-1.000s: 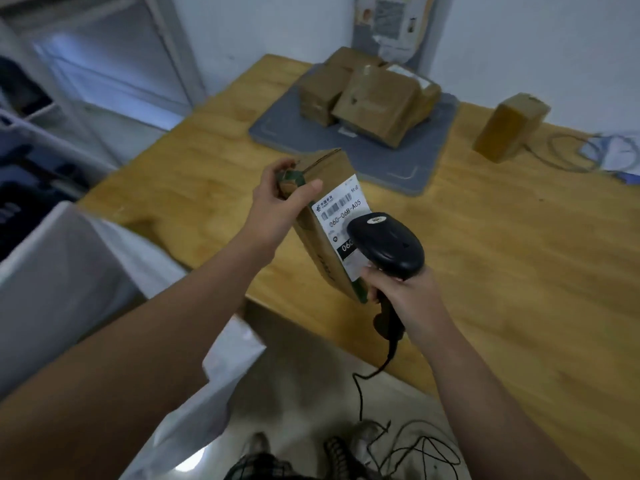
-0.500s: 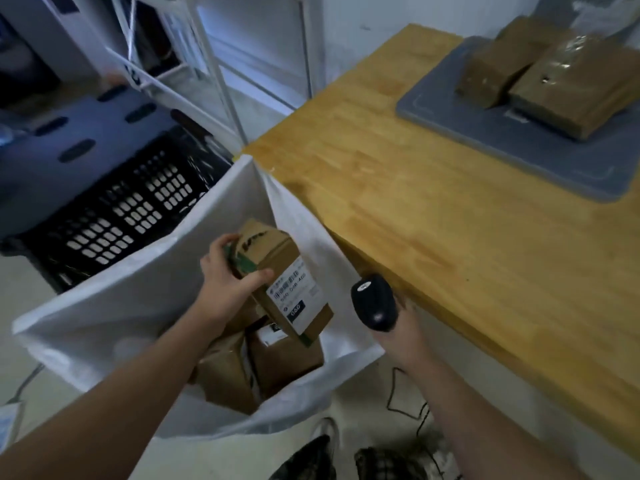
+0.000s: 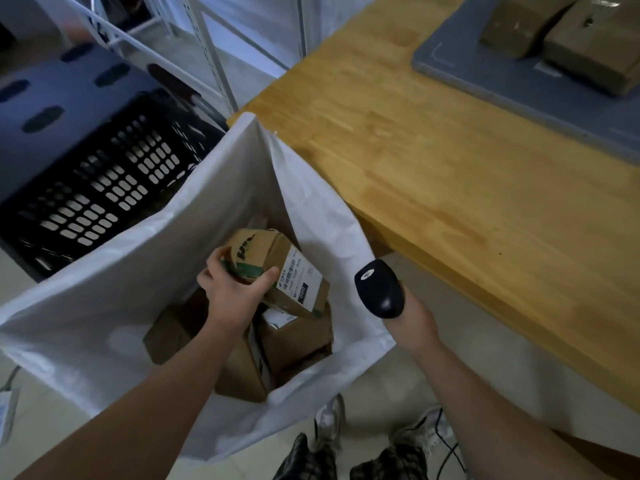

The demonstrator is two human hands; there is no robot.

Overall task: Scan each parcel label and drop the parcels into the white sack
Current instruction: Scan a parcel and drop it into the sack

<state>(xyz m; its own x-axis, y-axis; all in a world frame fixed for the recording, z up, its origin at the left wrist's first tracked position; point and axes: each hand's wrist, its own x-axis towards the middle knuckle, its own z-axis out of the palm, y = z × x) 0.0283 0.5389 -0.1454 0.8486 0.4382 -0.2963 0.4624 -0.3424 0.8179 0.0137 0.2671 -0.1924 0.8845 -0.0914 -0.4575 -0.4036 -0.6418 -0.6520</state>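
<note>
In the lower middle of the frame the left hand (image 3: 230, 292) is holding a brown parcel (image 3: 277, 268) inside the mouth of the white sack (image 3: 138, 271). Its grip is curling round the box's green-printed end, and the label is facing up and to the right. The parcel is hanging over other boxes (image 3: 294, 337) lying in the sack. To the right, the right hand (image 3: 414, 318) is wrapping its grip round the handle of a black scanner (image 3: 381, 289), beside the table (image 3: 450, 168) edge. At the upper right, more packages (image 3: 571, 39) are sitting on a grey mat (image 3: 485, 81). A black crate (image 3: 104, 188) is standing at the left.

Head view, steeply down over white sack (image 3: 121, 289)
</note>
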